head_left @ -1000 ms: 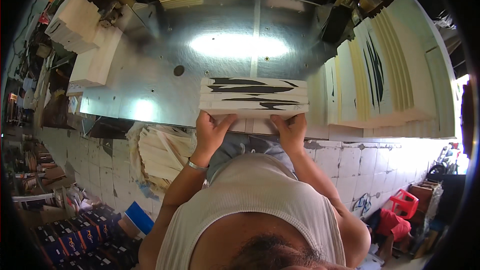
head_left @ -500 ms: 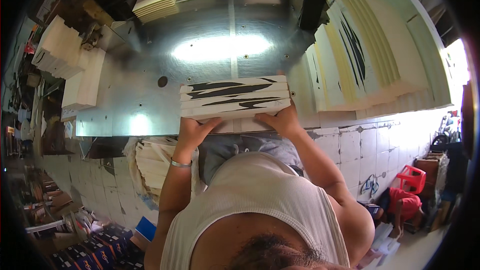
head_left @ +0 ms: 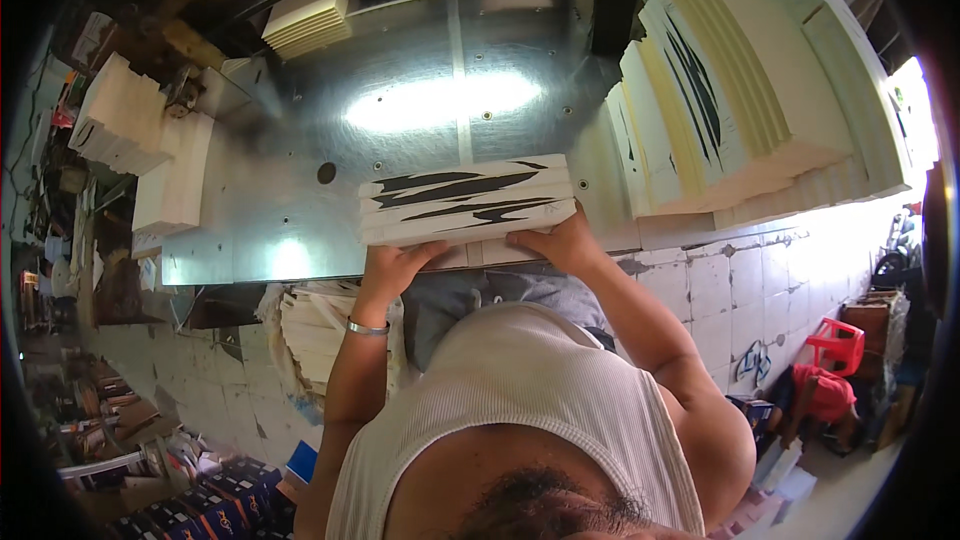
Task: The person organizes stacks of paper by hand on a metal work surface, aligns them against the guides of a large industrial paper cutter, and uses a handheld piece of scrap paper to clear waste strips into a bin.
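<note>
A stack of several white paper blocks [head_left: 468, 202], streaked with black marks on the side that shows, sits at the near edge of a shiny metal table [head_left: 390, 155]. My left hand [head_left: 396, 268] holds its near left corner, the thumb stretched along the near side and the other fingers hidden beneath or behind it. At the near right corner, my right hand [head_left: 562, 242] grips the same stack, thumb pointing inward. A metal band [head_left: 368, 327] circles my left wrist.
Tall paper stacks [head_left: 740, 90] fill the table's right side. More white stacks [head_left: 172, 175] stand at the left, and a smaller one [head_left: 308, 18] at the back. Below the table edge is a bag of paper strips [head_left: 318, 330]. A red stool [head_left: 838, 342] stands behind at right.
The whole view has shifted and turned slightly. Both hands keep their hold on the paper stack, which stays at almost the same spot near the table edge.
</note>
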